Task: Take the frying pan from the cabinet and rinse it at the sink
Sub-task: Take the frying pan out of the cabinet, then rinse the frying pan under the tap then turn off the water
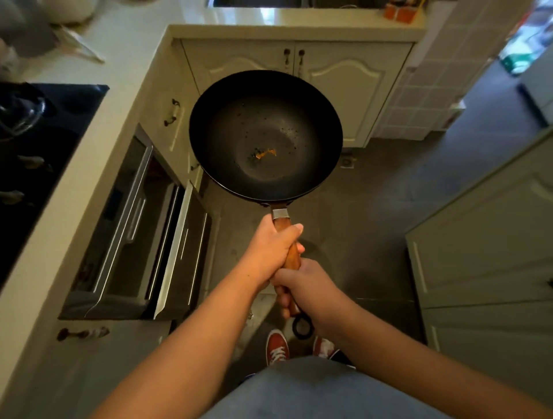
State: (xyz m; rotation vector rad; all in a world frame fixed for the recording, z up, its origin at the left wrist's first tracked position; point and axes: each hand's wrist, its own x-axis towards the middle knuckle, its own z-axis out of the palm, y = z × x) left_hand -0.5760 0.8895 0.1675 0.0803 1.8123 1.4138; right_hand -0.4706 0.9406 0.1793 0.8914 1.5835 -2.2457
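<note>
A black frying pan (265, 134) with a wooden handle hangs level in the air above the grey floor, in front of the corner cabinets. A few orange crumbs and dark specks lie in its bowl. My left hand (273, 248) grips the handle near the metal collar. My right hand (305, 287) grips the handle lower down, just above its black hanging ring. A dark edge of the sink (257, 3) shows at the top, set in the far counter.
Left of me a pull-out cabinet drawer (167, 248) with steel rails stands open under the cream counter (98, 155). A black hob (36, 143) sits on that counter. Closed cabinet doors (344, 83) lie ahead, and a tall grey-green cabinet (484, 239) stands to the right.
</note>
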